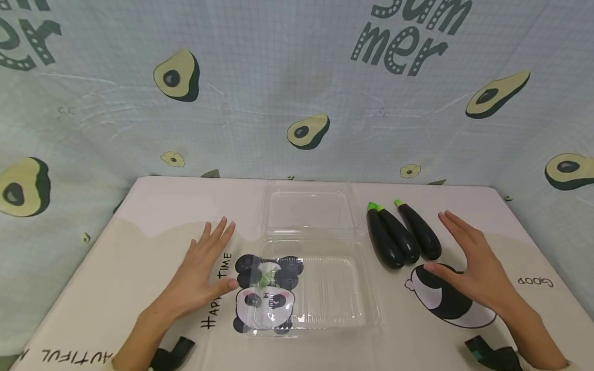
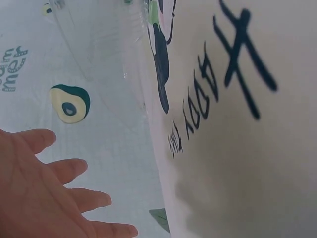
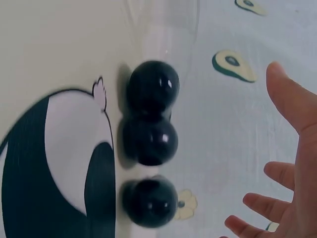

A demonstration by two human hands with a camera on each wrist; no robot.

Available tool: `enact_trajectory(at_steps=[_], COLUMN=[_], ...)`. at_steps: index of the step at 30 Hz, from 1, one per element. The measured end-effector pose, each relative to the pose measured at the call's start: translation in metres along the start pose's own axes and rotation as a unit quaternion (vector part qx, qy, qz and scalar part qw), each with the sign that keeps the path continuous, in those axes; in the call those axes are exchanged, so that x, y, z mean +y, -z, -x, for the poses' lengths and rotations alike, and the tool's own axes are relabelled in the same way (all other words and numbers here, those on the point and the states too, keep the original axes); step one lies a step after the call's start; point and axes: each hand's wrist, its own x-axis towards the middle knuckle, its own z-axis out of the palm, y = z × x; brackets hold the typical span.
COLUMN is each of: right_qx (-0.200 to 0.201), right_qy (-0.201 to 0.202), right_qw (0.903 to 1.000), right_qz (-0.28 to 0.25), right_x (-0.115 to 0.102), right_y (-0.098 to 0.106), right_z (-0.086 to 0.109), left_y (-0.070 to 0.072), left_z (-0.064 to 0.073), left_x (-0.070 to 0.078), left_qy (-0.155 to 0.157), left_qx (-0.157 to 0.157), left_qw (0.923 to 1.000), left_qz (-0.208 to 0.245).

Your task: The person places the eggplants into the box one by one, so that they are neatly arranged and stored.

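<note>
In the head view a clear plastic clamshell box [image 1: 325, 288] lies open on the table, its lid [image 1: 310, 208] folded back toward the far edge. Three dark eggplants with green stem ends sit to its right: a left one [image 1: 384, 239], a middle one [image 1: 399, 234] touching it, and a right one [image 1: 419, 230] slightly apart. My left hand [image 1: 202, 281] is held left of the box with fingers spread, holding nothing. To the right of the eggplants, my right hand [image 1: 478, 263] has its fingers extended and holds nothing. The right wrist view shows the eggplants' rounded ends [image 3: 151, 203] near that hand.
The pale table cover [image 1: 153, 206] carries printed panda figures and lettering. Behind the table hangs a light curtain [image 1: 250, 77] with avocado prints. Dark wrist-worn devices show at the bottom, one near the left forearm [image 1: 172, 354] and one near the right [image 1: 494, 354].
</note>
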Motion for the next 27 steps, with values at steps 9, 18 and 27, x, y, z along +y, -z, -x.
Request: enact_trajectory(at_steps=[9, 18, 27], right_qx=[0.017, 0.023, 0.039], right_qy=[0.043, 0.055, 0.061], right_qw=[0.9988, 0.9982, 0.9969], right_qz=[0.015, 0.005, -0.029], right_x=[-0.014, -0.024, -0.031], right_y=[-0.016, -0.031, -0.044], right_z=[-0.003, -0.003, -0.005], left_y=[-0.012, -0.02, -0.03], left_z=[0.001, -0.001, -0.002], left_x=[0.005, 0.011, 0.013], left_qy=[-0.023, -0.04, -0.068], left_qx=[-0.002, 0.001, 0.016], left_qw=[0.999, 0.9947, 0.9842], left_qz=[0.037, 0.094, 0.163])
